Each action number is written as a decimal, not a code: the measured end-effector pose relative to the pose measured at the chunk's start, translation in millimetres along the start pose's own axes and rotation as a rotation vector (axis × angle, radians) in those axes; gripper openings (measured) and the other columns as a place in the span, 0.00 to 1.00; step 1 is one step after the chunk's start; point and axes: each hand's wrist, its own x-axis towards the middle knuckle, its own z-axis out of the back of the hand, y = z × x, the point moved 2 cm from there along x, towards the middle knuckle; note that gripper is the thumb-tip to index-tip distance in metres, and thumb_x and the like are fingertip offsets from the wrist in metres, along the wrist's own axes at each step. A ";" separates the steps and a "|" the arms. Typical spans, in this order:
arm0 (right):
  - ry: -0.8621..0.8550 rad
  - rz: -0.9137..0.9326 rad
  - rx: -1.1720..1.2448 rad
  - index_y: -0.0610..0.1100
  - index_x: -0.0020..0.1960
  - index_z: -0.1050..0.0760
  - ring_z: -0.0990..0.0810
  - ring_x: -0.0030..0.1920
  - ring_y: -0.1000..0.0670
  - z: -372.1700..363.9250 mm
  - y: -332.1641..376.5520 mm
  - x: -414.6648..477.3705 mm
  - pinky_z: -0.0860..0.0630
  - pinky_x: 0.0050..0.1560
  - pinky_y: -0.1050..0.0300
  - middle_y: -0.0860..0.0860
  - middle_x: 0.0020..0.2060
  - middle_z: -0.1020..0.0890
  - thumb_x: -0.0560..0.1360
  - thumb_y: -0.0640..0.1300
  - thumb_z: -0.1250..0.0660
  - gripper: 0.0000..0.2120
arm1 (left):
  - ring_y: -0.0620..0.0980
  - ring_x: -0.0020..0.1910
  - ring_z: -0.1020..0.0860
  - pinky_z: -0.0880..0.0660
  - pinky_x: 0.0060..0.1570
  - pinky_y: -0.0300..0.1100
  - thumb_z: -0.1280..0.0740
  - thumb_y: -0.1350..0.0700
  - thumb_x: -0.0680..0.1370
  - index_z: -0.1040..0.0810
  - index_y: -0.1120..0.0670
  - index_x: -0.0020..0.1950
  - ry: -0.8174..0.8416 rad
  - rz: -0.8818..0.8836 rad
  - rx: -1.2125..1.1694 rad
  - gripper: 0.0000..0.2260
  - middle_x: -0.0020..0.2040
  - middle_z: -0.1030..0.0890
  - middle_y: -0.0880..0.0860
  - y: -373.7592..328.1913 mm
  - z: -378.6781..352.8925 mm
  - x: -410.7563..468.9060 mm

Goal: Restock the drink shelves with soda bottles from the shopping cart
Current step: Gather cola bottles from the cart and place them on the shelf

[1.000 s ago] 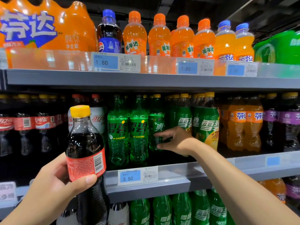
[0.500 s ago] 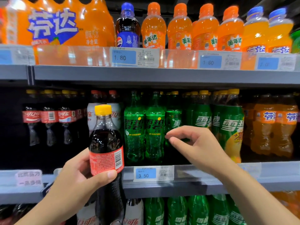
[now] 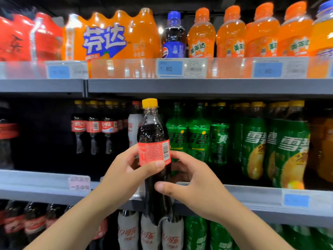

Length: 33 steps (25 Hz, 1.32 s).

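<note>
Cola bottle (image 3: 154, 141) stands straight up in the air, with its yellow cap (image 3: 149, 102) on top. It is held out in front of the middle shelf (image 3: 252, 197), not yet on it.

Both hands hold it. The left hand (image 3: 124, 175) wraps round the red label (image 3: 154, 152), with the thumb across the front. The right hand (image 3: 194, 184) holds it lower down. Its thumb presses on the dark part and its other fingers (image 3: 177, 154) curl round the right side. So the fingers of both hands are closed on the bottle, one hand on each side.

The bottle sits between the two hands, tall way up, so it is ready to go in standing.

The cola row (image 3: 93, 127) is on the shelf to the left and further back. The green bottles (image 3: 198, 139) are to the right. I think the bottle should go left, to the other colas. The left hand is on that side, so it is nearer. The bottle will need to go up over the shelf edge, then back.
</note>
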 end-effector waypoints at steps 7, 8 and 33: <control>-0.123 0.036 0.009 0.62 0.64 0.25 0.16 0.53 0.60 -35.5 17.9 17.8 0.24 0.52 0.70 0.61 0.51 0.14 0.70 0.46 0.19 0.28 | 0.46 0.59 0.18 0.24 0.60 0.46 0.26 0.38 0.72 0.20 0.40 0.60 0.043 -0.024 0.025 0.19 0.59 0.16 0.47 -3.4 41.0 -2.9; -0.162 0.036 -0.001 0.62 0.63 0.24 0.15 0.51 0.58 -41.9 22.2 21.5 0.23 0.51 0.69 0.61 0.49 0.14 0.69 0.47 0.19 0.27 | 0.48 0.60 0.18 0.23 0.60 0.45 0.25 0.40 0.72 0.21 0.41 0.61 0.035 -0.036 -0.002 0.18 0.59 0.16 0.48 -3.3 48.6 -2.2; -0.414 0.026 -0.201 0.63 0.55 0.32 0.18 0.44 0.62 -240.9 81.2 174.3 0.18 0.45 0.56 0.63 0.45 0.17 0.61 0.60 0.24 0.27 | 0.37 0.52 0.19 0.24 0.47 0.29 0.22 0.43 0.69 0.22 0.41 0.60 0.006 -0.071 0.220 0.21 0.53 0.16 0.43 29.5 267.8 20.4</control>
